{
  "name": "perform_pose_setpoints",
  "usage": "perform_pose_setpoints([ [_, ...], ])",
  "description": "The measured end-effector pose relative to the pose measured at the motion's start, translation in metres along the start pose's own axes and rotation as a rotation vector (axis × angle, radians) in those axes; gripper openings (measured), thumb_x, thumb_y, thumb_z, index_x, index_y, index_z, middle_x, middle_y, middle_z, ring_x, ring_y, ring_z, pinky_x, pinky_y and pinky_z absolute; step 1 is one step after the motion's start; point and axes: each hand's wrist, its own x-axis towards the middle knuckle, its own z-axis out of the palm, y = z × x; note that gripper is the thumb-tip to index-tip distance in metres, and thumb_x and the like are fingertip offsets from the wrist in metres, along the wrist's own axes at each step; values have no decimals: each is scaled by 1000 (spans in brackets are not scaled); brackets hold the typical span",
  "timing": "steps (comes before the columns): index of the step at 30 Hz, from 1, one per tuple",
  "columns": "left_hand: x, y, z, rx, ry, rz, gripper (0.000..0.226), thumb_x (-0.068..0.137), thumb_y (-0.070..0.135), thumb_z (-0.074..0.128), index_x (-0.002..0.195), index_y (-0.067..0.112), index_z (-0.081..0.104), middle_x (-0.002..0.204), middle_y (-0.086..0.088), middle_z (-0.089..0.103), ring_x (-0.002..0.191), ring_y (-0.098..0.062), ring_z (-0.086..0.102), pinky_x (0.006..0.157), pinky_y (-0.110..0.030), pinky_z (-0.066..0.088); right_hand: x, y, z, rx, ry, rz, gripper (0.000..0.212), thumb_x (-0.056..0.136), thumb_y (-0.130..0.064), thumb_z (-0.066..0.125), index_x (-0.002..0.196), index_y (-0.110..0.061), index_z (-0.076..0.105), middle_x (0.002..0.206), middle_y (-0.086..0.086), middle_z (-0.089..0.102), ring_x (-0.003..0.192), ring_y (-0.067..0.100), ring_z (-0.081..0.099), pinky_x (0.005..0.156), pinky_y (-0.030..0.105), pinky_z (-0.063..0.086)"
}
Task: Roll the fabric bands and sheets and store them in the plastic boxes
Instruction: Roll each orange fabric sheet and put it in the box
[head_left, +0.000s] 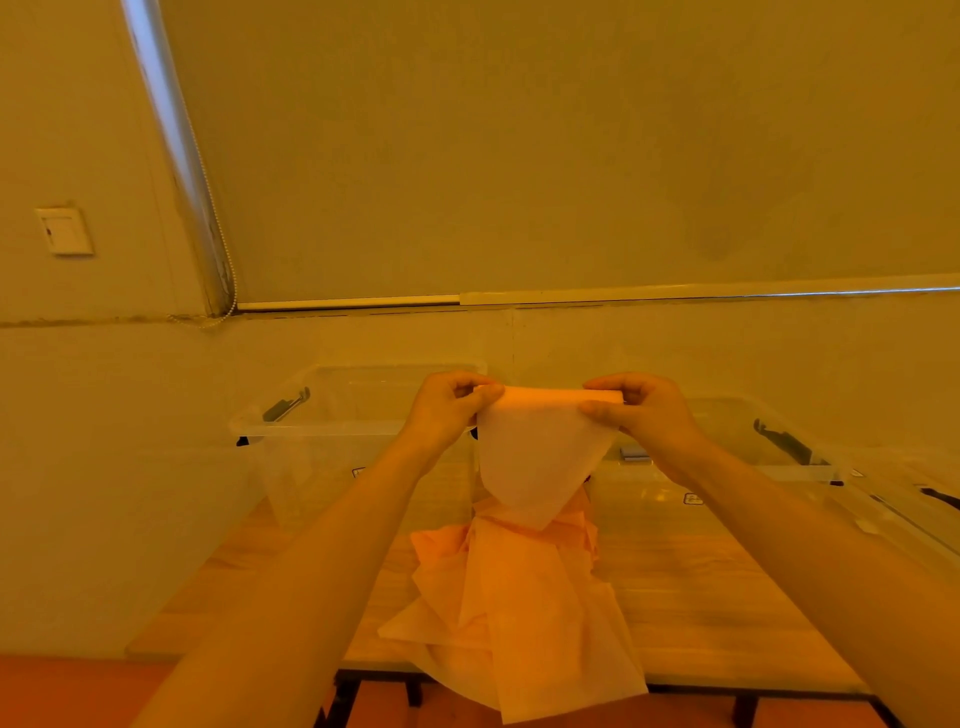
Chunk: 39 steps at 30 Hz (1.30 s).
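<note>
Nearest, the loose tail of the fabric sheet (524, 597) lies bunched on the wooden table (727, 597) and spills over its front edge. Higher up, it narrows into a small roll (550, 396) held in the air. This looks like the rolling step, barely begun (most of the sheet is unwound). The next move likely calls for turning the roll evenly while drawing up slack. Both forearms reach forward; the left hand (447, 410) and right hand (644, 415) pinch the roll's ends, fingers curled round it. Beyond stand two clear plastic boxes (322, 426), open.
</note>
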Motion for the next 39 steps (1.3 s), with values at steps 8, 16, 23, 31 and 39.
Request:
perform_pose_setpoints([
  [8, -1, 2, -2, 12, -51, 33, 20, 79, 12, 74, 96, 22, 69, 95, 9, 64, 91, -8, 60, 76, -22, 53, 1, 4, 2, 72, 41, 38, 15, 82, -11, 72, 97, -10, 70, 86, -1, 69, 77, 10, 64, 56, 18, 54],
  [16, -1, 0, -3, 23, -17, 23, 11, 87, 17, 67, 98, 21, 69, 92, 9, 63, 87, -7, 59, 67, -16, 50, -1, 2, 5, -8, 12, 15, 24, 75, -3, 76, 93, -19, 68, 95, -4, 66, 88, 10, 62, 67, 21, 54],
  [23, -1, 4, -7, -11, -44, 46, 26, 82, 8, 71, 104, 21, 66, 108, 2, 62, 100, -14, 58, 74, -21, 53, -2, 1, 6, -22, 12, 2, 22, 82, -7, 70, 103, -15, 66, 96, -5, 65, 89, 9, 62, 64, 19, 52],
  [31, -2, 2, -3, 3, -25, 61, 15, 88, 19, 65, 103, 20, 68, 97, 11, 61, 91, -6, 57, 68, -16, 49, -4, 2, 9, 71, 31, 45, 6, 87, -17, 66, 93, -15, 68, 94, -1, 66, 87, 14, 62, 65, 24, 52],
  [39, 0, -4, -4, 43, -48, 28, 22, 85, 16, 69, 107, 14, 70, 88, 7, 66, 81, -11, 64, 70, -26, 58, -2, 5, 6, 46, 23, 64, 18, 82, -14, 72, 100, -12, 68, 99, 2, 68, 92, 18, 64, 75, 32, 56],
])
